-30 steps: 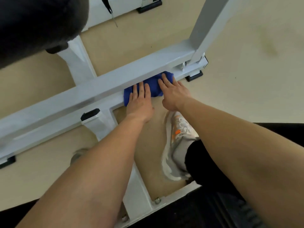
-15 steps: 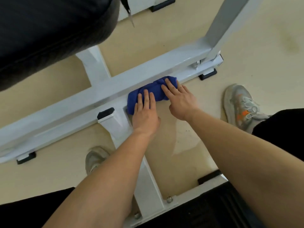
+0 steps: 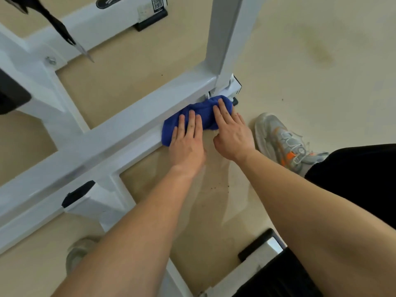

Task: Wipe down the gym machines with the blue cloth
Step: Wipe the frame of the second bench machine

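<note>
Down low at the base of the white-painted steel gym machine frame [image 3: 120, 133]. Presses on the bunched blue terry cloth [image 3: 201, 112] with both palms at once. Lays the left hand [image 3: 187, 144] flat over the cloth's left end, fingers straight and close together, gripping nothing, just pushing down. Sets the right hand [image 3: 232, 133] just beside it on the cloth's right end, fingers [image 3: 222, 110] stretched forward across the fabric, thumb bent in at the near edge, with no curl round the cloth there either. Pins the cloth on the lower ledge of the long slanting crossbar, right up against the foot of the white square upright post [image 3: 225, 39] just beyond the right fingertips. Off to the right of the right hand, a grey mesh sneaker with orange patches [image 3: 280, 142] on the pale beige floor [image 3: 310, 71]. Left of the left forearm, a black plastic end cap [image 3: 78, 192] on a short white stub of frame. Far beyond the left hand, a black strap with a metal tip [image 3: 64, 33] hanging above the floor, and a black rubber foot [image 3: 150, 21] under the rear white bar.
</note>
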A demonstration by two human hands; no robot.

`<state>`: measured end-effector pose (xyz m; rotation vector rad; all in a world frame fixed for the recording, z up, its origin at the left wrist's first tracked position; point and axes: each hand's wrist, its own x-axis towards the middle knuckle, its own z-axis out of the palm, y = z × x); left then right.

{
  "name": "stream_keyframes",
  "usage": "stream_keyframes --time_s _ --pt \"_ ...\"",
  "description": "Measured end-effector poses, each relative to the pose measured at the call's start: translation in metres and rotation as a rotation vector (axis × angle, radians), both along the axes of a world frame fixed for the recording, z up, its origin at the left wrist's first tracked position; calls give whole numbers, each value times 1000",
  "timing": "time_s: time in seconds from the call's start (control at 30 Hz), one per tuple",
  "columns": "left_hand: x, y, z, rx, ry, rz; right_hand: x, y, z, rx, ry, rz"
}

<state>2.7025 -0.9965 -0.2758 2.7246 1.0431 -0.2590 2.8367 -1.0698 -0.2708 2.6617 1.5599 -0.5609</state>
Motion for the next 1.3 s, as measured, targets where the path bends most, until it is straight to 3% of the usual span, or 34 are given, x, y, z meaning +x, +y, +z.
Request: stream_keyframes --time_s 0.23,0.37,0.6,0.8,1.0,1.17,1.3 --pt "41 -4 -1 -63 -69 -47 49 7 7 40 -19 -12" --pt "37 -5 -4 -94 -94 32 23 10 10 62 55 -19" --pt "-29 14 3 -68 -91 86 -43 20 21 247 359 -292" --pt "-55 17 4 -158 -188 173 -86 17 7 294 607 -367" --pt "-63 27 3 -128 -141 30 -92 32 -4 424 873 -594" --pt "-27 39 3 -103 -109 -96 -59 39 -4 497 866 -722" --pt "-23 44 3 -126 -114 -111 -54 38 -2 434 842 -697"
